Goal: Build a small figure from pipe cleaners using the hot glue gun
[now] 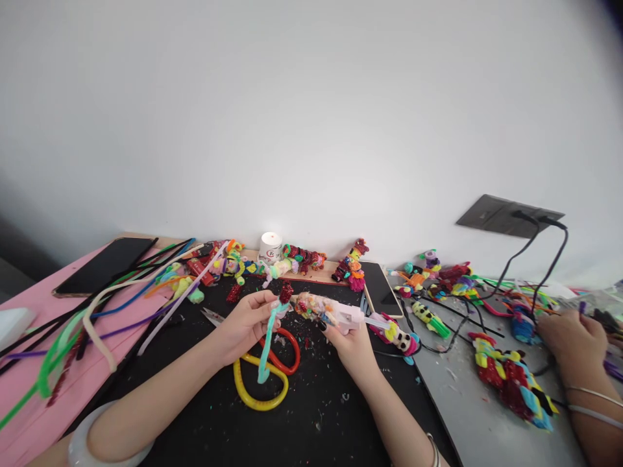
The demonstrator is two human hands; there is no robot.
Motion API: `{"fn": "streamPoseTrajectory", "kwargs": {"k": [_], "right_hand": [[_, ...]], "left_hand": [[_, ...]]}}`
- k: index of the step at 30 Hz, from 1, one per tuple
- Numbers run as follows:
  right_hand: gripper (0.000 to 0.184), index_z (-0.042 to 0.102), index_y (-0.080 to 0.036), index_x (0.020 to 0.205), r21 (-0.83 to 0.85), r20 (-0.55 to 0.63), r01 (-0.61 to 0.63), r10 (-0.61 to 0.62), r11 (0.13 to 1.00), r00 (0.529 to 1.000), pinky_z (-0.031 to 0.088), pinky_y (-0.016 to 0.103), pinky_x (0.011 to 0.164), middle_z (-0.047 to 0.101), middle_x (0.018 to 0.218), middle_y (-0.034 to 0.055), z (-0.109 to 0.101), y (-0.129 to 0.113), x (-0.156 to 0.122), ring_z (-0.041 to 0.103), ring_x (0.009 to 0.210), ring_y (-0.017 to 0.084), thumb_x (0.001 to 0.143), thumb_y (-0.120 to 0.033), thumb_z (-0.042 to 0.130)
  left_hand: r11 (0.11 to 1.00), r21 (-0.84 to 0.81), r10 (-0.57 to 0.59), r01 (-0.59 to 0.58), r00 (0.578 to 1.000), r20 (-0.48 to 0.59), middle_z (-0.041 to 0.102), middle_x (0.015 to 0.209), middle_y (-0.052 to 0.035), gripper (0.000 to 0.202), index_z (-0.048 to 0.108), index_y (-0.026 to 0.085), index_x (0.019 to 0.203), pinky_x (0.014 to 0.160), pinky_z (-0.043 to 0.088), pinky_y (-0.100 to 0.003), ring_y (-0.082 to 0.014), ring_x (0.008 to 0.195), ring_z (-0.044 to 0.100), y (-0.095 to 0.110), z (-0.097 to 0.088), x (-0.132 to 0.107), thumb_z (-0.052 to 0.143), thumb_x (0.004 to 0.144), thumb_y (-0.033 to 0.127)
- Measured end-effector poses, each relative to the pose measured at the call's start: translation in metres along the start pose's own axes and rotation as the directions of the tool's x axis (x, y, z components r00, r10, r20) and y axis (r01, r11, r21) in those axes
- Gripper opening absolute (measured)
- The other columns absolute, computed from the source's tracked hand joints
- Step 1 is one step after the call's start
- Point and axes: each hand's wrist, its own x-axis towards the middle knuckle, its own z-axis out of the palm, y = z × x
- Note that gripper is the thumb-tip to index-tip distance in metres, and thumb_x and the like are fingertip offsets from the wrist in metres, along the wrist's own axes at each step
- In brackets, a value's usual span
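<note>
My left hand (249, 324) is closed on a small pipe-cleaner piece with a glittery dark red top (285, 292) and a long turquoise strand (265, 357) hanging down. In my right hand (353, 344) is a pale pink hot glue gun (349, 316), its front end coated with colourful fuzz and glitter. The glue gun's tip points left and sits close beside the piece; I cannot tell whether they touch. Scissors (260, 381) with one yellow and one red handle lie below my hands on the black mat (321, 415).
Pipe cleaners (111, 305) and a phone (104, 266) lie on a pink surface at left. Along the wall stand a paper cup (270, 246), finished pipe-cleaner figures (350, 266) and a second phone (382, 288). Another person's hand (574, 337) works at right, near black cables (511, 259).
</note>
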Motion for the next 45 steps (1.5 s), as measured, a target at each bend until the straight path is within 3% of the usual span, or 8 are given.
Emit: {"fn": "streamPoseTrajectory", "kwargs": {"k": [7,12,18,23,27,32,37,45], "right_hand": [[0.026,0.068,-0.019,0.102,-0.077,-0.020,-0.016,0.015,0.997,1.000,0.051,0.041,0.088,0.071,0.106,0.0083,-0.002,-0.002,0.000,0.065,0.099,0.027,0.077,-0.020,0.061],[0.014,0.066,-0.020,0.089,-0.272,-0.090,0.002,-0.028,0.962,0.996,0.052,0.034,0.071,0.072,0.087,0.0056,-0.007,-0.002,0.002,0.066,0.081,0.024,0.076,-0.023,0.060],[0.028,0.062,-0.018,0.103,-0.611,-0.073,0.031,-0.096,0.791,0.993,0.045,0.037,0.074,0.068,0.095,0.0078,-0.010,-0.002,0.005,0.057,0.083,0.025,0.077,-0.020,0.054],[0.043,0.060,-0.015,0.114,-0.720,-0.081,-0.029,-0.043,0.693,0.996,0.039,0.049,0.087,0.064,0.106,0.0121,-0.006,0.003,0.004,0.049,0.102,0.033,0.072,-0.017,0.056],[0.033,0.061,-0.020,0.111,-0.611,-0.030,0.141,-0.201,0.779,0.979,0.035,0.048,0.096,0.059,0.115,0.0102,-0.003,-0.008,-0.001,0.044,0.112,0.029,0.079,-0.019,0.052],[0.016,0.063,-0.022,0.090,-0.387,0.125,0.297,-0.270,0.873,0.955,0.045,0.037,0.079,0.065,0.086,0.0044,0.007,-0.024,-0.010,0.054,0.088,0.024,0.074,-0.022,0.064],[0.009,0.064,-0.021,0.074,-0.285,0.049,0.151,-0.143,0.946,0.989,0.047,0.030,0.068,0.064,0.074,0.0024,0.017,-0.020,-0.012,0.059,0.072,0.018,0.075,-0.014,0.059],[0.013,0.062,-0.020,0.068,0.124,0.010,-0.147,0.147,0.981,0.989,0.038,0.023,0.042,0.056,0.051,-0.0027,0.017,-0.012,-0.007,0.047,0.041,0.011,0.077,-0.029,0.063]], "left_hand": [[1.000,0.031,-0.005,0.004,1.000,0.018,0.061,0.059,0.0032,0.020,0.058,0.017,0.068,0.048,0.047,-0.013,-0.0046,0.046,0.054,-0.001,-0.003,0.001,0.077,0.068,0.023],[0.999,0.043,-0.026,0.025,1.000,0.013,0.065,0.067,0.0003,0.019,0.058,0.017,0.069,0.048,0.048,-0.014,-0.0044,0.046,0.053,-0.001,-0.005,0.002,0.076,0.070,0.023],[0.999,0.037,0.027,-0.026,0.999,-0.030,0.062,0.060,0.0027,0.024,0.058,0.016,0.067,0.049,0.049,-0.014,-0.0049,0.047,0.055,0.002,0.001,-0.001,0.081,0.063,0.024],[0.973,0.205,0.120,-0.103,0.990,-0.076,0.063,0.056,0.0035,0.027,0.059,0.015,0.072,0.053,0.053,-0.020,-0.0090,0.048,0.061,0.002,0.008,-0.003,0.081,0.062,0.029],[0.905,0.392,0.218,-0.166,0.972,-0.092,0.066,0.057,0.0009,0.027,0.061,0.014,0.074,0.057,0.057,-0.027,-0.0162,0.053,0.067,0.001,0.011,-0.004,0.081,0.062,0.028],[0.840,0.489,0.307,-0.233,0.949,-0.074,0.069,0.069,-0.0019,0.021,0.064,0.014,0.074,0.060,0.058,-0.027,-0.0179,0.058,0.069,-0.002,0.013,-0.006,0.078,0.064,0.026],[0.847,0.468,0.311,-0.253,0.949,-0.050,0.069,0.074,-0.0025,0.019,0.065,0.014,0.073,0.057,0.057,-0.025,-0.0169,0.056,0.069,-0.004,0.011,-0.006,0.079,0.064,0.024],[0.925,0.364,0.107,-0.112,0.994,0.034,0.066,0.054,0.0010,0.022,0.059,0.016,0.074,0.055,0.053,-0.023,-0.0131,0.049,0.065,-0.002,0.010,-0.005,0.076,0.069,0.030]]}}
